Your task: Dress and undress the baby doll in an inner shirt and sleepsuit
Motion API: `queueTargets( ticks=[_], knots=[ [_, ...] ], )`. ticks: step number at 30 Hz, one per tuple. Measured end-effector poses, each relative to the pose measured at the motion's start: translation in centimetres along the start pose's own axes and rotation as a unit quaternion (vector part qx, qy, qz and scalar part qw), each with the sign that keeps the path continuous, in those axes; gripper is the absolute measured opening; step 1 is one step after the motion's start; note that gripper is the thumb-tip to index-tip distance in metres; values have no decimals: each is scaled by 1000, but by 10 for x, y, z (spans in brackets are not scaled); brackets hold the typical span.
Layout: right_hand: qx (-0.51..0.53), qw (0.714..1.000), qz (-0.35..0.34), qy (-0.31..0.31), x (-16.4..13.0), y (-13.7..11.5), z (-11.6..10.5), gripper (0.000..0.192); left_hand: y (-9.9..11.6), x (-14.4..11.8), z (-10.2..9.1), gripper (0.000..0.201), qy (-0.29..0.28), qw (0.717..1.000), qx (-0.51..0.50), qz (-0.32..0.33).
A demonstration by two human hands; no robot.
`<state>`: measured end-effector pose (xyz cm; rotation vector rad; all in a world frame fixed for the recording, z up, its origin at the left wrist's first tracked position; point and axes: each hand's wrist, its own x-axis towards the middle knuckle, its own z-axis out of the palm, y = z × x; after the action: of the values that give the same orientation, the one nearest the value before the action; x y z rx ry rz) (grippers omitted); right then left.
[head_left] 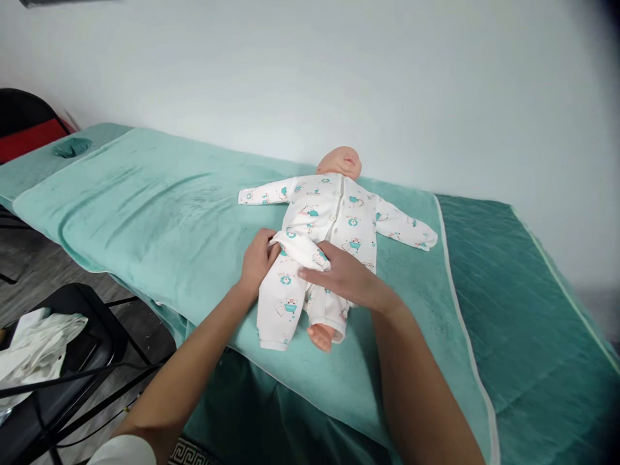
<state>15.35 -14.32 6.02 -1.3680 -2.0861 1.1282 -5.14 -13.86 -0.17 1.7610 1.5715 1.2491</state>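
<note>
A baby doll (341, 161) lies on its back on a light green towel (159, 213), dressed in a white printed romper (329, 216). One bare foot (320, 336) sticks out of the romper's leg. My left hand (258, 259) pinches a folded flap of the romper at the doll's hip. My right hand (343, 274) presses flat on the same fabric over the doll's thighs, fingers on the fold.
The towel covers a padded table with a dark green quilted cover (527, 323) against a white wall. A black chair (62, 361) with white cloth (33, 345) on it stands at the lower left. A black and red chair (24, 126) is at the far left.
</note>
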Motion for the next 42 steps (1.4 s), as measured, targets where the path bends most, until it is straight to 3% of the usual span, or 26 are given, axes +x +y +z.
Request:
queueTargets(
  ticks=[4, 7, 13, 19, 23, 27, 31, 33, 37, 42],
  knots=[
    [-21, 1000, -5, -16, -1, 0, 1, 55, 5, -26, -10, 21, 53, 995, -53, -71],
    [-32, 999, -5, -22, -1, 2, 3, 54, 8, -48, -18, 27, 2, 995, -50, -92],
    [-25, 998, -45, -45, -3, 1, 2, 48, 6, -70, -26, 28, -85, 996, -21, -16],
    [-9, 997, -68, -40, -3, -1, 3, 44, 3, -64, -20, 31, -72, 997, -7, 3],
    [22, 997, -68, -37, -3, -1, 4, 41, -2, -49, -17, 30, -43, 995, 72, 60],
    [30, 997, -72, -9, -1, 0, 4, 42, -12, -34, -10, 34, 9, 968, 190, 164],
    [1, 997, -62, 39, 2, 3, 7, 14, -17, -32, -2, 37, 89, 930, 281, 219],
    [-15, 996, -54, 63, 4, 5, 9, 3, -17, -35, -1, 36, 110, 921, 299, 223],
    [-8, 993, -46, 105, 8, 7, 13, 4, -16, -41, -2, 32, 114, 926, 295, 204],
    [-7, 994, -49, 99, 7, 10, 15, 10, -12, -39, -8, 29, 42, 973, 186, 128]
  ],
)
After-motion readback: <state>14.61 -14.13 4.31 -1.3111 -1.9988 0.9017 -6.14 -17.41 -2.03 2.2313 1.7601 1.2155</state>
